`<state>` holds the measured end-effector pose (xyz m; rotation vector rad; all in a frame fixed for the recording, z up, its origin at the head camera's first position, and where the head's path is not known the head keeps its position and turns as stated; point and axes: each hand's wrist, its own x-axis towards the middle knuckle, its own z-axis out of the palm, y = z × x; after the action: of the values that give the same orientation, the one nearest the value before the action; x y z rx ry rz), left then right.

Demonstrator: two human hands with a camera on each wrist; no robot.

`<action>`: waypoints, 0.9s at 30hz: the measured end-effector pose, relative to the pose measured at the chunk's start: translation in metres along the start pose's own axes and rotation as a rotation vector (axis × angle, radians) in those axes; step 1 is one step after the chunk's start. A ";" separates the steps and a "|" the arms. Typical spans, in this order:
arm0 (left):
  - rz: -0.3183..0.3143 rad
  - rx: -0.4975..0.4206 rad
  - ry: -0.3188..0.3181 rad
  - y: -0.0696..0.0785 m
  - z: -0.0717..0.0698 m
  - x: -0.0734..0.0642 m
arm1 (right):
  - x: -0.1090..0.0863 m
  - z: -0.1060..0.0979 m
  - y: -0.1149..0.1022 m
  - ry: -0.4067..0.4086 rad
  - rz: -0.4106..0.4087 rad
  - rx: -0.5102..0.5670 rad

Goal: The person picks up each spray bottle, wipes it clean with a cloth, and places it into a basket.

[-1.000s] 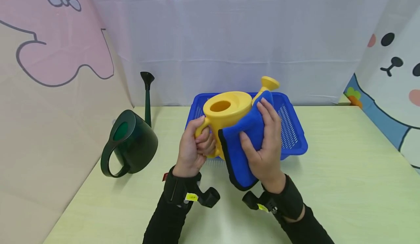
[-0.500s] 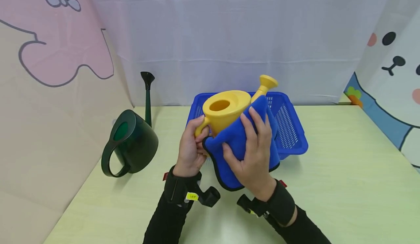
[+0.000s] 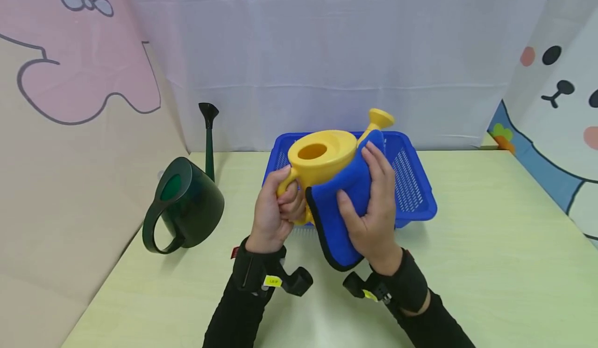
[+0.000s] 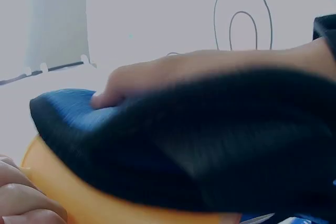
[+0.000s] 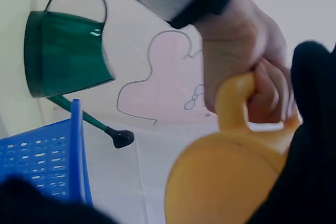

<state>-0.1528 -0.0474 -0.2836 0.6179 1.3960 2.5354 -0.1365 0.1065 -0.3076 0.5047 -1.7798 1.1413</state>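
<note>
We note left hand (image 3: 274,210) clamped round handle of yellow watering can (image 3: 322,158), can held before blue basket (image 3: 413,182), right hand (image 3: 377,210) pressing blue cloth (image 3: 334,223) to its side, fingers extended, thumb apart, green watering can (image 3: 198,210) at left.

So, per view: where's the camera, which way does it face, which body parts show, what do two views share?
Head: worn there, facing forward-down at yellow watering can and blue cloth; left hand, right hand, forearms show.
Left wrist: worn there, facing the cloth; right hand and left fingers show.
Right wrist: worn there, facing the yellow watering can; left hand shows.
Head and right wrist share: green watering can, blue basket.
</note>
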 end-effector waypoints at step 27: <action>0.004 0.000 -0.035 0.002 -0.001 -0.001 | -0.002 0.001 -0.006 0.095 -0.033 0.076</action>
<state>-0.1527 -0.0495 -0.2830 0.6633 1.3851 2.5150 -0.1315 0.1028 -0.3064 0.5143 -1.6456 1.1948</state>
